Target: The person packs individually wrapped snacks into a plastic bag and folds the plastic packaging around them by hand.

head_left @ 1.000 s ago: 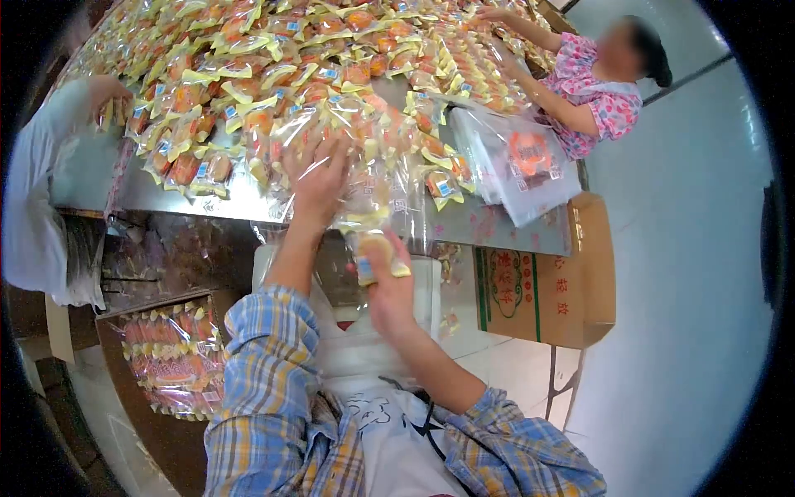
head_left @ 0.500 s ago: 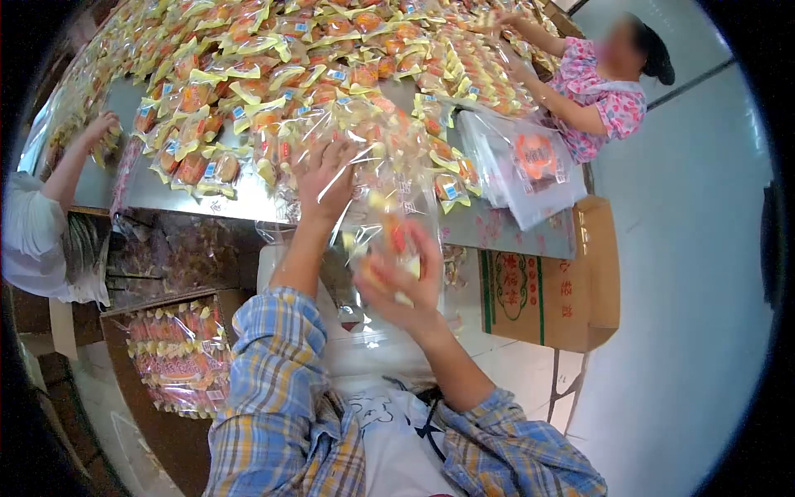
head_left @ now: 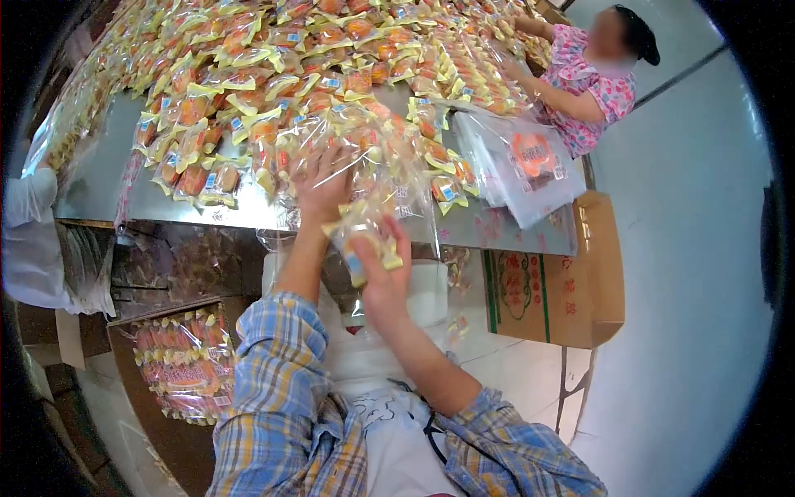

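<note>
My left hand (head_left: 325, 186) is inside a large clear plastic bag (head_left: 410, 186) at the table's front edge, its fingers apart and pressing on the bag's contents. Small wrapped cakes show through the film. Just in front of the bag's mouth, my right hand (head_left: 383, 269) grips a wrapped cake (head_left: 364, 240) with yellow ends between thumb and fingers. Loose wrapped cakes (head_left: 219, 182) lie left of the bag, and a large heap of them (head_left: 331, 33) spreads behind it.
Flat printed plastic bags (head_left: 530, 166) lie at the right of the metal table (head_left: 99, 186). Below stands an open carton (head_left: 555, 290). Another box (head_left: 186, 360) holding packed cakes is at lower left. A co-worker (head_left: 588, 83) reaches in at right; another's sleeve (head_left: 33, 199) is at left.
My right hand turned over near the bag's mouth and now has a wrapped cake pinched upright. The left co-worker's hand drew back toward the table's edge. My left hand stayed in the bag.
</note>
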Motion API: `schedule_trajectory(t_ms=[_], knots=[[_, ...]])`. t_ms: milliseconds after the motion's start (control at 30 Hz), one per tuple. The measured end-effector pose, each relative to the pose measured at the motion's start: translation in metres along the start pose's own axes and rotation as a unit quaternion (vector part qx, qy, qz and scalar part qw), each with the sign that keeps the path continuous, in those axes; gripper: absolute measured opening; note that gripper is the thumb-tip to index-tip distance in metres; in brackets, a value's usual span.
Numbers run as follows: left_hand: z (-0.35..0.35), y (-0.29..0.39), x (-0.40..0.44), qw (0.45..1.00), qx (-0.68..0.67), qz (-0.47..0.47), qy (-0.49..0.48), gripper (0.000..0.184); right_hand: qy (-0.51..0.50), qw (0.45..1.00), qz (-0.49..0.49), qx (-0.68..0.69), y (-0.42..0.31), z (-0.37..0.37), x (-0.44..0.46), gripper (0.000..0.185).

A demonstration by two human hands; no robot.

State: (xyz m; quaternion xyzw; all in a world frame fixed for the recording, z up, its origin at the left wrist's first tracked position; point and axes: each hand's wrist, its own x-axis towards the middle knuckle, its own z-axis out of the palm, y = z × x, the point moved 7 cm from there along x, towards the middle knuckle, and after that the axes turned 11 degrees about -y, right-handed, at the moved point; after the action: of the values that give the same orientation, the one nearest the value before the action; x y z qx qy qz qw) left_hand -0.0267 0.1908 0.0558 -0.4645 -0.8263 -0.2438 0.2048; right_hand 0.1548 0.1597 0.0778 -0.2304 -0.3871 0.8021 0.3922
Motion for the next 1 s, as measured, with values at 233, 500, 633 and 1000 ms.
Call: schedule_trajectory(t_ms=[233, 500, 633, 1000], knots=[[-0.036, 0.009, 0.004, 0.999, -0.047, 0.001, -0.001, 0.041, 0.042, 0.987, -0.017, 0.153, 0.009, -0.005, 0.090, 0.055], [-0.026, 0.001, 0.004, 0.999, -0.047, 0.011, -0.017, 0.038, -0.114, 0.986, 0.008, 0.125, 0.027, 0.005, 0.136, 0.056], [-0.033, 0.003, 0.001, 0.996, -0.081, 0.025, 0.007, 0.033, -0.068, 0.995, -0.018, -0.073, 0.026, -0.021, 0.167, 0.075], [-0.038, 0.006, 0.004, 0.999, -0.046, 0.004, -0.005, 0.032, -0.030, 0.975, -0.144, -0.168, 0.003, -0.033, 0.185, 0.072]])
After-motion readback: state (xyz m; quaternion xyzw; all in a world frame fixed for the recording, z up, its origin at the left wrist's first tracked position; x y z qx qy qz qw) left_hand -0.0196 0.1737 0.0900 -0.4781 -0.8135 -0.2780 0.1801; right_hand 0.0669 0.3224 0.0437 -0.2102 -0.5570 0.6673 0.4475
